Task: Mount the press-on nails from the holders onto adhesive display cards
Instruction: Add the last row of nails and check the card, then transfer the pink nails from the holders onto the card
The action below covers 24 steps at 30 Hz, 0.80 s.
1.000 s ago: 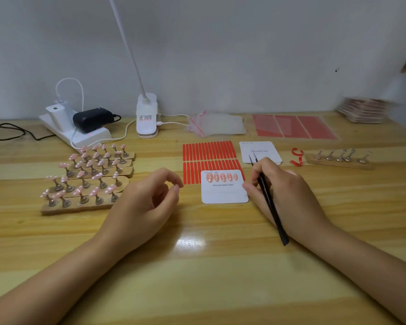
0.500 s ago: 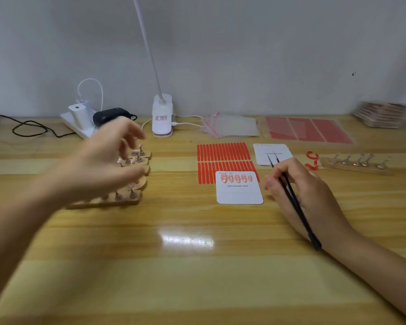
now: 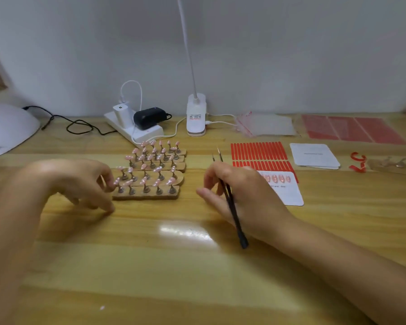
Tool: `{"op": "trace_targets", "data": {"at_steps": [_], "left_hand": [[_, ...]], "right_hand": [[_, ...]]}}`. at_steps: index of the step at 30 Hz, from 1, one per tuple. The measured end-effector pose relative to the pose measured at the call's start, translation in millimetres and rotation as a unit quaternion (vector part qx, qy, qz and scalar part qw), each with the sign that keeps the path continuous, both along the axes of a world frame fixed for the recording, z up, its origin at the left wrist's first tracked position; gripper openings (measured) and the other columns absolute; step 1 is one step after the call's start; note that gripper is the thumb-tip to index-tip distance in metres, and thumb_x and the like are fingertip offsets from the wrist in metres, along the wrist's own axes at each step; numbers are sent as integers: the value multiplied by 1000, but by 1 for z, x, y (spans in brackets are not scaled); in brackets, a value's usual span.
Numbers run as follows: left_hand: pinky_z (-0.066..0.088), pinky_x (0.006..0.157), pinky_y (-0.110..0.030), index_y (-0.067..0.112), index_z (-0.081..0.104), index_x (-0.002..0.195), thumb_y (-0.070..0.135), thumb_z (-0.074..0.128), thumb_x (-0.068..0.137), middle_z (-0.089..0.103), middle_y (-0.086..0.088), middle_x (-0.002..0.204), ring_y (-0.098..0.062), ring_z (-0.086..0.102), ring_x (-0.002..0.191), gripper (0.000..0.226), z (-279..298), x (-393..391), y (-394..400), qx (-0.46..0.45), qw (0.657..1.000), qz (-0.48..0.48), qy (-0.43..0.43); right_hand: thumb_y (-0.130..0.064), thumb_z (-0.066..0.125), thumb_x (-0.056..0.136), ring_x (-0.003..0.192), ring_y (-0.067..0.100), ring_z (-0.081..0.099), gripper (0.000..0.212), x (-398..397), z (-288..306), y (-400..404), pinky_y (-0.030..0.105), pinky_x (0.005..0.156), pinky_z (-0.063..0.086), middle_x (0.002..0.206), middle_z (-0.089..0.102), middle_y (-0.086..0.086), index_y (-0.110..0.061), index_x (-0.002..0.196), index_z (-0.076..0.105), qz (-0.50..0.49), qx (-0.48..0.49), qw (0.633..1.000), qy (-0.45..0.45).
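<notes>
The left hand [image 3: 80,184], fingers curled but empty, touches the left end of the front nail holder [image 3: 147,192], long axis parallel to the table's front edge. The right hand [image 3: 242,195] grips tweezers [image 3: 230,200], farther right.

soft, even light from above; a white glare patch on the table [image 3: 185,231] before me; my left hand [image 3: 63,184] motion-blurred, edges smeared.
</notes>
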State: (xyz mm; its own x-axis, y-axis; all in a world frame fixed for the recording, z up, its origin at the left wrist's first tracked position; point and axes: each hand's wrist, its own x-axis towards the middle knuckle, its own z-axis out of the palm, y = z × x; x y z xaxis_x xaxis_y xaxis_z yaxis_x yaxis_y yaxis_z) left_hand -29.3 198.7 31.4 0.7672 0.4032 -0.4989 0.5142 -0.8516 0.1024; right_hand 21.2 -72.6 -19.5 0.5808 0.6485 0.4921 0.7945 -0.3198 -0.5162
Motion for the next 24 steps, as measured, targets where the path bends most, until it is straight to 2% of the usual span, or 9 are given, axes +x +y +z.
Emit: {"op": "trace_targets", "data": {"at_steps": [3, 5, 8, 12, 17, 20, 22, 24], "left_hand": [[44, 45, -16, 15, 56, 86, 15, 75, 76, 65, 0, 77, -8, 64, 61, 21, 0, 1, -1, -27, 999, 7, -32], [43, 44, -15, 13, 58, 85, 12, 73, 78, 67, -1, 73, -7, 63, 56, 16, 1, 1, -1, -37, 998, 16, -39], [43, 42, -14, 12, 59, 85, 12, 74, 77, 67, -3, 71, -6, 63, 53, 18, 1, 0, -2, -43, 997, 33, -53], [44, 43, -15, 9, 60, 79, 13, 75, 76, 66, -2, 64, -5, 61, 50, 16, 1, 2, -5, -48, 997, 25, -61], [44, 43, -14, 10, 59, 79, 19, 73, 78, 66, -2, 68, -9, 61, 61, 17, 4, 0, -14, -20, 999, -4, -46], [44, 44, -14, 11, 57, 76, 21, 72, 79, 66, 1, 63, -9, 59, 61, 18, 5, 0, -24, -12, 999, -22, -30], [41, 42, -14, 13, 55, 70, 23, 71, 80, 63, 5, 55, -8, 56, 55, 22, 5, 1, -33, 5, 998, -45, -34], [38, 41, -14, 15, 52, 67, 27, 70, 81, 60, 7, 54, -8, 52, 52, 25, 4, 2, -43, 35, 996, -80, -36]], "right_hand": [[-29, 70, 82, 61, 6, 47, 23, 2, -5, 20, 19, 57, 36, 63, 45, -14, -22, 83, 48, 9, -29, 999, 44], [-29, 71, 81, 63, 6, 46, 27, 4, -9, 28, 21, 58, 35, 64, 45, -14, -25, 82, 44, 3, -29, 998, 63], [-28, 73, 79, 66, 10, 49, 29, 6, -14, 34, 25, 61, 40, 65, 46, -13, -25, 81, 44, 0, -20, 996, 84], [-27, 73, 78, 62, 4, 45, 29, 5, -17, 41, 18, 56, 37, 65, 45, -13, -24, 82, 45, 4, -19, 997, 80], [-25, 73, 79, 60, 0, 43, 30, 8, -18, 45, 13, 54, 30, 63, 43, -15, -25, 81, 43, 5, -25, 997, 78], [-24, 73, 79, 62, -1, 44, 31, 13, -18, 40, 12, 55, 31, 65, 45, -16, -28, 80, 42, 4, -23, 996, 87], [-25, 72, 79, 62, 0, 45, 31, 17, -17, 36, 14, 54, 31, 65, 45, -15, -28, 80, 42, 1, -26, 996, 85], [-26, 72, 80, 65, 5, 48, 29, 21, -15, 30, 20, 57, 38, 68, 48, -12, -28, 81, 42, 0, -35, 996, 78]]}}
